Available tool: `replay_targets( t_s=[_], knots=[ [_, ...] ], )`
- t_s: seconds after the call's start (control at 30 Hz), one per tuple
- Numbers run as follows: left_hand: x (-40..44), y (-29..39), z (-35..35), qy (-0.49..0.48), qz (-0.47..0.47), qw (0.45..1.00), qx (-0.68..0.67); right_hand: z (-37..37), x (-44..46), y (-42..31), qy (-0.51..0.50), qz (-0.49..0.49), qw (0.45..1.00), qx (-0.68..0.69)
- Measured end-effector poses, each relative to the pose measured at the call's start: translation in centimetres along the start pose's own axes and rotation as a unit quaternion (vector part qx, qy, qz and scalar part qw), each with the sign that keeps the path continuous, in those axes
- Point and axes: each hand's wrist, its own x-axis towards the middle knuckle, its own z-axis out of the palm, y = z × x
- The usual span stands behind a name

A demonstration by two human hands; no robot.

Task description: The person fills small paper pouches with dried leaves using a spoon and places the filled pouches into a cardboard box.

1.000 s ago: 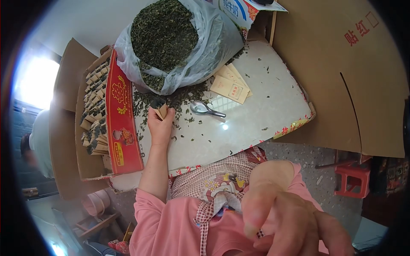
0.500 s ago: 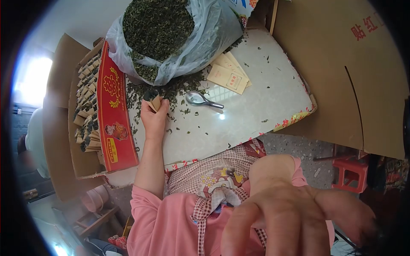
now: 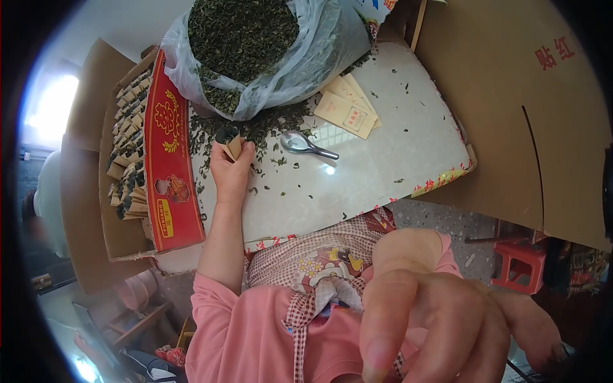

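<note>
My left hand (image 3: 230, 169) is closed around a small tan paper packet (image 3: 234, 148), its open top stuffed with dark dried leaves. It rests over the table beside scattered leaves. My right hand (image 3: 440, 325) is raised close to the camera, large in view, fingers apart and loosely bent, nothing visible in it. Beyond my left hand stands a clear plastic bag (image 3: 306, 70) heaped with dried leaves (image 3: 242, 38). A metal spoon (image 3: 308, 145) lies to the right of the packet. Several flat tan paper packets (image 3: 345, 113) are farther back.
On the left, a cardboard box with a red panel (image 3: 167, 166) holds rows of filled packets (image 3: 131, 121). A large cardboard box (image 3: 511, 121) borders the white table (image 3: 396, 147) on the right. A red plastic stool (image 3: 516, 265) stands on the floor. Another person (image 3: 51, 204) shows at far left.
My right hand has shifted slightly right and down near the camera, its fingers turning and bending more. My left hand keeps the packet in almost the same place. The view has tilted slightly.
</note>
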Motion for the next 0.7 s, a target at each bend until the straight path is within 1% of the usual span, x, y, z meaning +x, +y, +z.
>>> replay_targets(
  t_s=[0.07, 0.2, 0.4, 0.47, 0.5, 0.57, 0.6, 0.67, 0.7],
  knots=[
    [0.1, -0.1, 0.1, 0.007, 0.023, 1.000, -0.016, -0.2, 0.0, 0.3, -0.001, -0.029, 0.999, -0.015],
    [0.0, 0.1, 0.2, 0.010, 0.016, 1.000, -0.016, -0.2, 0.0, 0.3, 0.002, -0.032, 0.999, -0.023],
    [0.0, 0.1, 0.2, 0.012, 0.015, 1.000, -0.025, -0.6, 0.0, -0.6, -0.012, 0.018, 1.000, 0.001],
    [-0.1, 0.3, 0.0, -0.001, -0.003, 1.000, -0.004, -0.8, 0.0, -1.2, -0.032, 0.080, 0.996, 0.004],
    [-0.1, 0.3, 0.0, 0.001, -0.003, 1.000, -0.004, -0.4, -0.2, -1.0, -0.033, 0.081, 0.996, 0.005],
    [0.0, 0.1, -0.1, -0.005, -0.005, 1.000, -0.020, 0.5, -0.6, -0.5, 0.049, 0.060, 0.996, -0.032],
    [0.0, 0.1, -0.1, -0.006, -0.006, 1.000, -0.020, 0.3, -0.4, -0.7, 0.050, 0.060, 0.996, -0.032],
    [0.0, 0.2, 0.0, -0.001, -0.010, 1.000, -0.015, -0.6, 0.2, -1.2, -0.020, 0.105, 0.994, -0.010],
    [-0.1, 0.2, 0.0, -0.002, -0.012, 1.000, -0.013, -1.0, 0.3, -1.2, -0.018, 0.106, 0.994, -0.010]
  ],
)
